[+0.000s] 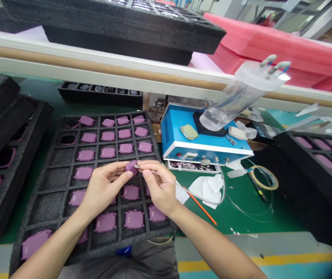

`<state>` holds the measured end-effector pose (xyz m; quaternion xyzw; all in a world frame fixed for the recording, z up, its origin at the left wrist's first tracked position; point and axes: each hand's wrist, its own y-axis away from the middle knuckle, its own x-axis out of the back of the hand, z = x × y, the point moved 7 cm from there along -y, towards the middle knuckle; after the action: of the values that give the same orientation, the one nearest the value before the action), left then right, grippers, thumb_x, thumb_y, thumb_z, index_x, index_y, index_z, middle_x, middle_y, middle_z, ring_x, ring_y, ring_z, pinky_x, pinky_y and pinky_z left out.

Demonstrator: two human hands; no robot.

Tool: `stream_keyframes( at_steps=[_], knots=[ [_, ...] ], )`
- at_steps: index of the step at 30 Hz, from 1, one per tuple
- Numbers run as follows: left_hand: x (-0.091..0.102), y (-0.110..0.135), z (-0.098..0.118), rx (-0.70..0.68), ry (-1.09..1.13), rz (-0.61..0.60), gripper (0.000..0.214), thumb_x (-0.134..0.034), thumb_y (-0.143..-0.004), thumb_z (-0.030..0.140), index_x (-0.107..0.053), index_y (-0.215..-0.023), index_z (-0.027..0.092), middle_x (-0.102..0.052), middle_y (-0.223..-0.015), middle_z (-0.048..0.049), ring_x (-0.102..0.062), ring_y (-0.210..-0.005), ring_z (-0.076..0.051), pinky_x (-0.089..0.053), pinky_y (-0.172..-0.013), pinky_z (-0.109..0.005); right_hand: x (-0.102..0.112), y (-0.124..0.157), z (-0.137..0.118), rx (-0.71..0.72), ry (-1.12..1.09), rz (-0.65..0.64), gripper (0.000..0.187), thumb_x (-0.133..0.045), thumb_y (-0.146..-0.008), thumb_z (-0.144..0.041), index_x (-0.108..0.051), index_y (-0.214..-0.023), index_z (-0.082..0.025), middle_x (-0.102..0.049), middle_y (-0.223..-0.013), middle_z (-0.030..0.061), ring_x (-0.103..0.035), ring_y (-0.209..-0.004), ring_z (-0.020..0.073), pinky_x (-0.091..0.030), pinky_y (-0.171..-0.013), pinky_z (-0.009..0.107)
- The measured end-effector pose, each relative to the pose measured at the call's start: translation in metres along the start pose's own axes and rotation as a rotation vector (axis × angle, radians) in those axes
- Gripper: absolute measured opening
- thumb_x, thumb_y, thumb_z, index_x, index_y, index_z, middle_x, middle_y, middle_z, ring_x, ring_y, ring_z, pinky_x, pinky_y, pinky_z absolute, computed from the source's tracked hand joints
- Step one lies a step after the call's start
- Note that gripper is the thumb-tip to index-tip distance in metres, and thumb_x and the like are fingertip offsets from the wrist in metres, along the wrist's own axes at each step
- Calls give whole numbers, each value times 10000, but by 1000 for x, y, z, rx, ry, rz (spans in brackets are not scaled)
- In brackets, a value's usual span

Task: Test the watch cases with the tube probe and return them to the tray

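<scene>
My left hand (pixel 108 182) pinches a small purple watch case (pixel 131 167), holding it tilted over the foam tray. In my right hand (pixel 161 186) is the metal tip of a clear thin tube (pixel 166 177), which meets the watch case's edge. Whether the tip goes into the case or only touches it, I cannot tell. Beneath both hands lies the black foam tray (pixel 52 176), its compartments holding many purple watch cases like the one in my hand. The tube curves right toward a blue box machine (pixel 206 146) with knobs and a red switch.
A clear cylinder (pixel 226 100) leans above the machine, near a pale green watch case (pixel 189 132). White tissue (pixel 208 188), an orange stick (pixel 201 206) and a tape roll (pixel 263 177) lie to the right. Foam trays stand left (pixel 15 186) and right (pixel 299 186); a shelf edge (pixel 96 73) crosses behind.
</scene>
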<state>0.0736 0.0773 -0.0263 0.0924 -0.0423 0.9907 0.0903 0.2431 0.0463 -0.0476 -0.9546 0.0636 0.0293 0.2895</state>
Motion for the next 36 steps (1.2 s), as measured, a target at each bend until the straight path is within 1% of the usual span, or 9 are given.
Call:
stream_keyframes(
  at_steps=[8,20,26,36],
  knots=[
    [-1,1,1,7,18,-4,406,-886,-790,473,-842,-1080,192,-849,-1022,-89,-823,-914,-255,-679,-899,-362,0,-1,-1,11,11,1,169,-620,-1032,-203,-760,-1095,-276,-773,-1125,54,-741,-1084,190,-626,-955,362],
    [0,0,0,11,17,-6,371,-881,-799,444,-842,-1074,198,-851,-1011,-74,-821,-916,-243,-676,-897,-341,-1,-2,-2,8,18,-5,174,-614,-1036,-208,-760,-1095,-281,-775,-1112,51,-738,-1070,184,-624,-938,346],
    [-1,0,1,13,13,-9,380,-880,-799,458,-841,-1075,201,-851,-1017,-73,-820,-914,-241,-675,-892,-336,0,-1,-2,3,14,-10,175,-611,-1037,-213,-758,-1102,-284,-772,-1121,55,-736,-1077,194,-626,-945,366],
    [0,0,0,23,1,-8,411,-879,-792,471,-836,-1081,183,-850,-1018,-86,-818,-922,-264,-677,-905,-382,-1,-1,-1,-8,16,-14,163,-606,-1040,-242,-757,-1097,-270,-774,-1122,65,-736,-1075,199,-637,-930,370]
  ],
)
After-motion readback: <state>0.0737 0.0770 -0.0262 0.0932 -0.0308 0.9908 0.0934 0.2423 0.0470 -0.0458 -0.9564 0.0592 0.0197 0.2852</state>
